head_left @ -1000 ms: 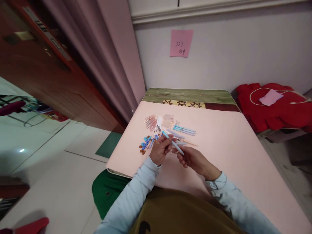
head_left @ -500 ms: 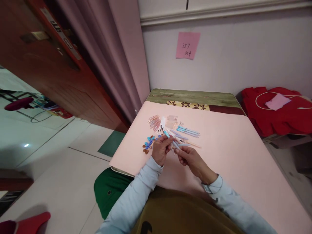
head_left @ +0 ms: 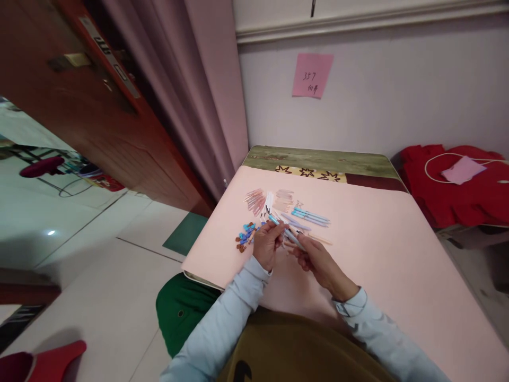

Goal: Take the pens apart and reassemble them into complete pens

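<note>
Pieces [head_left: 246, 234], blue and brown, heaped near the tabletop's [head_left: 369, 254] left edge; left hand [head_left: 265, 244] pinches a blue pen [head_left: 293, 238], slanting above, nearer that edge; a row of pens [head_left: 311, 216] beyond; right hand [head_left: 318, 261] clamps the held pen's near end!

The pen [head_left: 293, 237] is thin, with a bright blue end and a pale blue-gray body. It slants between the left hand [head_left: 265, 246] and the right hand [head_left: 318, 261], its bright end pointing away and to the left. Fingers hide some of it (so it is hard to see whether it is all in one piece). Past it, blue pens [head_left: 311, 216] lie flat, side by side. White sticks with black tips [head_left: 269, 202] lie in a bunch, with pinkish-brown tubes [head_left: 255, 201] to their left and pale see-through tubes [head_left: 284, 197] to their right. Little blue and brown bits [head_left: 244, 236] sit in a messy pile near the left hand.
</note>
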Demonstrator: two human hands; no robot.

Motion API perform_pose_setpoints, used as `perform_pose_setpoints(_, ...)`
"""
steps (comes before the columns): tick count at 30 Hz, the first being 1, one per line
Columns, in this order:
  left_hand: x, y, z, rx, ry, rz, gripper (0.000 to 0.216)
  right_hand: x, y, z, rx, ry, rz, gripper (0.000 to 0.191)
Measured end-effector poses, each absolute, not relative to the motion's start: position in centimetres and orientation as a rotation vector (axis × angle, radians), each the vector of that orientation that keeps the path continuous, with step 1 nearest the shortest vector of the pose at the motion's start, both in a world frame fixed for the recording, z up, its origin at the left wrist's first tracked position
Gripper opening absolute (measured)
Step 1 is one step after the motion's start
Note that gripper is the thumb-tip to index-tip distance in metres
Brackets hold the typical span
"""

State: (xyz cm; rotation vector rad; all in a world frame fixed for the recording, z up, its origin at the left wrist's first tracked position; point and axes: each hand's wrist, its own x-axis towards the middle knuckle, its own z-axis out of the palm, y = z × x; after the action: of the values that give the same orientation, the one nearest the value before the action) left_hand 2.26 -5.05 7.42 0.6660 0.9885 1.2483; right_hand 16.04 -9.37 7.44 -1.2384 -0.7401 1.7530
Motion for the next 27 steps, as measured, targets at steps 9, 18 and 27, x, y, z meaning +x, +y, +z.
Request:
perform_pose_setpoints(9,2.4,-4.9,7.6,0.638,1.0,1.257,0.033,16.0,-9.5,7.3,-1.216,-0.746,1.702,0.047)
perform_pose_setpoints(18,0.5,-3.2,6.3,0.989,1.249,1.344,0.034,17.7,-8.4,6.3,-1.565,-1.335,1.039,0.034)
perform_pose_setpoints(27,-0.5,-3.2,5.3,1.718,1.47,1.172,0.056,18.6,-6.6,7.6,-1.857,-1.814,0.18,0.018)
